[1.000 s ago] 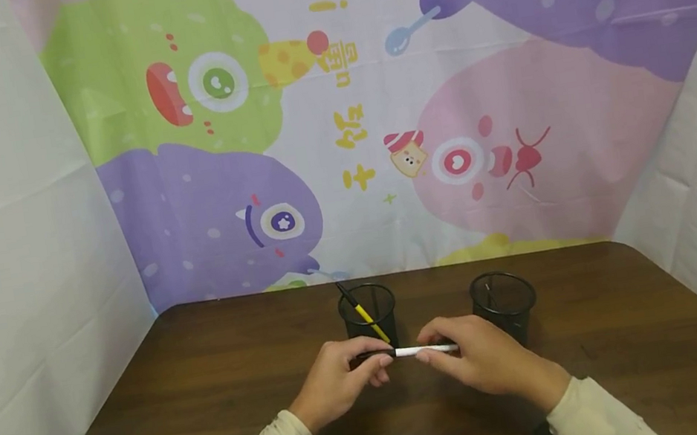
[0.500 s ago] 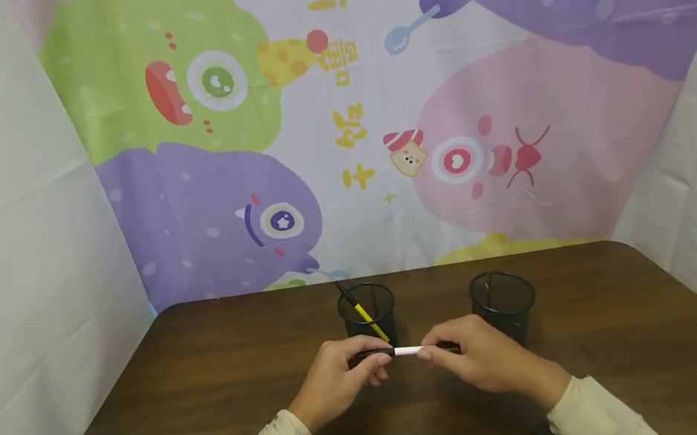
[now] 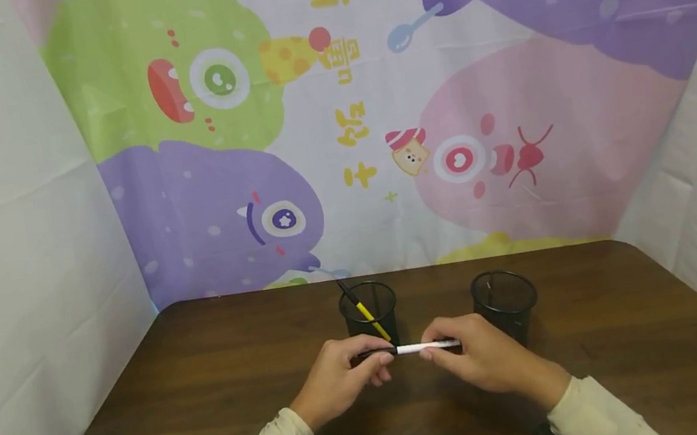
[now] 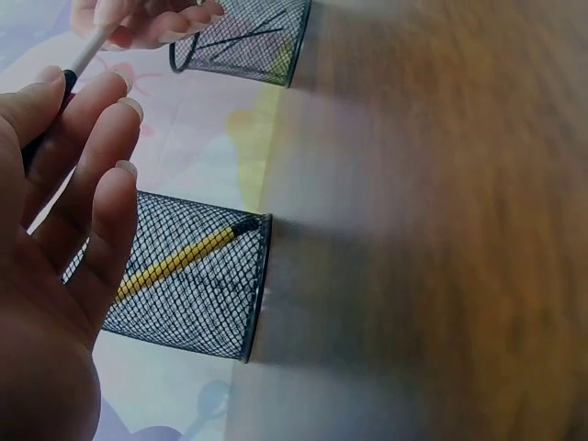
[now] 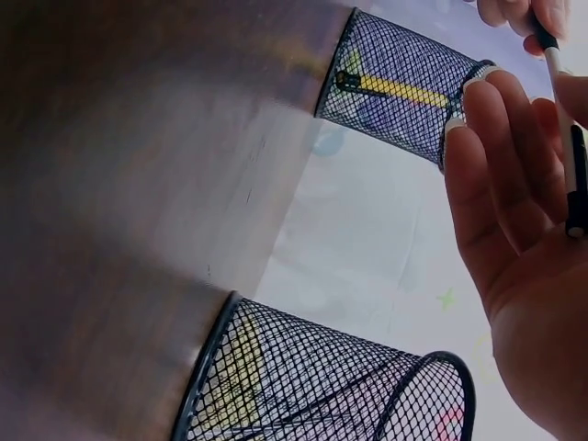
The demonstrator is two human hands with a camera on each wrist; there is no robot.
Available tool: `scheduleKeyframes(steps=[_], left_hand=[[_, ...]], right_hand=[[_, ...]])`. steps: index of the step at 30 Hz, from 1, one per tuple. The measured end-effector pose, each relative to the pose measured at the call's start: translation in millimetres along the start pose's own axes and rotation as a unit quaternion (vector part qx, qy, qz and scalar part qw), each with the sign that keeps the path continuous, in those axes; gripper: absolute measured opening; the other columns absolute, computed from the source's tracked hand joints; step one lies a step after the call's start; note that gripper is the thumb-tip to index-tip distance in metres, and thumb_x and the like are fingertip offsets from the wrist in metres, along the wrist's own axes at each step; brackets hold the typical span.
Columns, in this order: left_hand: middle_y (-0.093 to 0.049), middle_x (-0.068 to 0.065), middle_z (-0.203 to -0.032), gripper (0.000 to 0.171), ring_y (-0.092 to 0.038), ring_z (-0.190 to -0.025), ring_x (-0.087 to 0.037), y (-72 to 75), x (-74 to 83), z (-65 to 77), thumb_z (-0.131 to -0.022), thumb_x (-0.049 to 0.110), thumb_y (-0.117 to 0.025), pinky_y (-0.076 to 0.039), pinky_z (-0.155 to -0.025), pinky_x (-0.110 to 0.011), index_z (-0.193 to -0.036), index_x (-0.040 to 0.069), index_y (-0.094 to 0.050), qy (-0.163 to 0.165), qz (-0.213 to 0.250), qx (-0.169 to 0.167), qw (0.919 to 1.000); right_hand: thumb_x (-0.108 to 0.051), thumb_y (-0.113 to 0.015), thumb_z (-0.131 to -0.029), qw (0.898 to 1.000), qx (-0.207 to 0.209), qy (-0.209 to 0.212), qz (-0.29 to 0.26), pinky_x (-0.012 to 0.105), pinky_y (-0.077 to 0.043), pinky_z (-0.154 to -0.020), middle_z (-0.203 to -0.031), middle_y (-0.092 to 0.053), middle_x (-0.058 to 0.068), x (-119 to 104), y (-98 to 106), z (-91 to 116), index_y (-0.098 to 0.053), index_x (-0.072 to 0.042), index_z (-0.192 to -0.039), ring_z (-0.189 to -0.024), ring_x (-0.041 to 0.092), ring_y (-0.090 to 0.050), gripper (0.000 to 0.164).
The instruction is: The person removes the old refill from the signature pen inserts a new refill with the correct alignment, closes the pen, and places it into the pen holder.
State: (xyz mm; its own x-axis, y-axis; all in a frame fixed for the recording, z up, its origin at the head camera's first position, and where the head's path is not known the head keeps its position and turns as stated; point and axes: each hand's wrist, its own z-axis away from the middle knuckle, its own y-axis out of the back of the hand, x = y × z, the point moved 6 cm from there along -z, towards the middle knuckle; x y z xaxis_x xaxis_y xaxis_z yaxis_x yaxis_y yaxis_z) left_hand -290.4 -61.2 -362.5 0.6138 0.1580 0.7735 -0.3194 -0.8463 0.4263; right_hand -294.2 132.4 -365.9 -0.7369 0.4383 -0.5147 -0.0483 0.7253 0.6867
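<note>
A slim pen (image 3: 409,349), white in the middle with black ends, lies level between both hands in the head view. My left hand (image 3: 343,372) pinches its black left end between thumb and fingers. Thumb and fingers of my right hand (image 3: 477,352) pinch the white part. In the right wrist view, a black clip shows on the pen (image 5: 556,64) near the right palm. Just beyond the hands stands a black mesh pen cup (image 3: 387,317), with a yellow-and-black pen (image 3: 366,312) leaning inside it.
Another black mesh cup (image 3: 503,303) stands behind the right hand. Thin dark lines (image 4: 243,41) show through its mesh; I cannot tell what they are. The brown table (image 3: 212,388) ends at a cartoon-print cloth (image 3: 365,237), with white cloth walls at both sides.
The pen's right end showed black half a second ago and now shows mostly white, as if rolled about its length. Both hands have stayed nearly in place.
</note>
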Motion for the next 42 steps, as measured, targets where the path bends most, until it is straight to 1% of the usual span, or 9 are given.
scheduleKeyframes(steps=[7, 12, 16, 20, 23, 28, 32, 36, 42], left_hand=[[-0.072, -0.011, -0.074, 0.013, -0.069, -0.064, -0.026, -1.4, -2.2, 0.4, -0.094, 0.002, -0.068, -0.06, -0.061, -0.037, -0.106, -0.002, -0.072, 0.02, 0.0, -0.006, 0.9998], [-0.073, -0.01, -0.081, 0.019, -0.071, -0.069, -0.035, -3.5, -15.5, 0.8, -0.093, 0.003, -0.07, -0.061, -0.064, -0.035, -0.112, 0.0, -0.071, 0.034, 0.018, -0.007, 0.9992], [-0.073, -0.01, -0.08, 0.02, -0.071, -0.069, -0.029, -5.1, -24.2, 0.4, -0.093, 0.006, -0.071, -0.06, -0.064, -0.032, -0.112, 0.002, -0.072, 0.045, 0.013, -0.003, 0.9989], [-0.072, -0.008, -0.074, 0.015, -0.07, -0.065, -0.021, -4.7, -15.8, 1.1, -0.093, 0.006, -0.071, -0.06, -0.063, -0.031, -0.108, 0.001, -0.073, 0.046, 0.007, 0.003, 0.9989], [-0.072, -0.01, -0.073, 0.013, -0.07, -0.064, -0.021, -3.7, -6.1, 1.6, -0.093, 0.004, -0.07, -0.06, -0.062, -0.032, -0.105, -0.001, -0.073, 0.04, 0.013, 0.005, 0.9991], [-0.071, -0.011, -0.073, 0.011, -0.07, -0.064, -0.026, -3.5, -1.0, 1.2, -0.094, 0.002, -0.069, -0.06, -0.061, -0.035, -0.104, -0.002, -0.072, 0.039, 0.021, 0.002, 0.999], [-0.071, -0.011, -0.074, 0.01, -0.07, -0.065, -0.032, -3.6, -2.1, 1.1, -0.095, 0.002, -0.068, -0.06, -0.061, -0.037, -0.104, -0.001, -0.071, 0.038, 0.026, 0.004, 0.9989], [-0.071, -0.013, -0.074, 0.01, -0.07, -0.065, -0.036, -3.5, -3.2, 1.3, -0.095, 0.002, -0.068, -0.06, -0.061, -0.035, -0.104, -0.002, -0.071, 0.036, 0.028, 0.004, 0.999], [-0.071, -0.012, -0.073, 0.01, -0.07, -0.063, -0.027, -3.1, -1.2, 2.0, -0.094, 0.001, -0.068, -0.06, -0.061, -0.041, -0.103, -0.002, -0.071, 0.031, 0.016, 0.005, 0.9994]], right_hand=[[-0.021, -0.075, -0.093, 1.0, 0.005, -0.002, 0.009, 0.024, -0.05, -0.056, -0.077, -0.061, -0.016, -1.1, 0.6, 0.6, -0.065, -0.026, -0.094, -0.064, 0.002, -0.055, 0.011], [-0.021, -0.075, -0.092, 1.0, 0.007, -0.003, 0.016, 0.024, -0.05, -0.056, -0.078, -0.061, -0.017, -2.2, 1.0, 0.3, -0.065, -0.026, -0.094, -0.064, 0.002, -0.055, 0.012], [-0.019, -0.076, -0.091, 1.0, 0.013, 0.004, 0.022, 0.023, -0.049, -0.056, -0.078, -0.061, -0.017, -3.6, 1.3, -0.3, -0.065, -0.025, -0.095, -0.064, 0.002, -0.055, 0.014], [-0.016, -0.077, -0.09, 0.999, 0.02, 0.017, 0.023, 0.022, -0.05, -0.056, -0.079, -0.061, -0.018, -5.7, 1.2, -0.6, -0.065, -0.024, -0.094, -0.065, 0.001, -0.055, 0.016], [-0.012, -0.077, -0.089, 0.999, 0.019, 0.025, 0.02, 0.023, -0.051, -0.057, -0.079, -0.062, -0.017, -7.2, 0.5, -0.9, -0.064, -0.023, -0.094, -0.065, 0.001, -0.056, 0.018], [-0.009, -0.077, -0.089, 0.999, 0.011, 0.025, 0.02, 0.023, -0.053, -0.06, -0.081, -0.065, -0.015, -7.4, -0.6, -2.0, -0.063, -0.02, -0.096, -0.068, 0.001, -0.059, 0.02], [-0.017, -0.076, -0.092, 1.0, -0.001, 0.015, 0.014, 0.024, -0.054, -0.062, -0.085, -0.066, -0.015, -5.4, -1.4, -2.3, -0.064, -0.02, -0.102, -0.07, 0.001, -0.061, 0.016], [-0.027, -0.069, -0.097, 1.0, -0.014, -0.005, 0.009, 0.025, -0.054, -0.062, -0.083, -0.067, -0.013, -1.8, -2.7, -2.0, -0.067, -0.022, -0.105, -0.069, 0.002, -0.061, 0.009], [-0.027, -0.06, -0.103, 0.999, -0.025, -0.019, 0.011, 0.024, -0.05, -0.055, -0.074, -0.064, -0.011, -0.1, -2.1, -1.1, -0.07, -0.023, -0.092, -0.061, 0.001, -0.054, 0.015]])
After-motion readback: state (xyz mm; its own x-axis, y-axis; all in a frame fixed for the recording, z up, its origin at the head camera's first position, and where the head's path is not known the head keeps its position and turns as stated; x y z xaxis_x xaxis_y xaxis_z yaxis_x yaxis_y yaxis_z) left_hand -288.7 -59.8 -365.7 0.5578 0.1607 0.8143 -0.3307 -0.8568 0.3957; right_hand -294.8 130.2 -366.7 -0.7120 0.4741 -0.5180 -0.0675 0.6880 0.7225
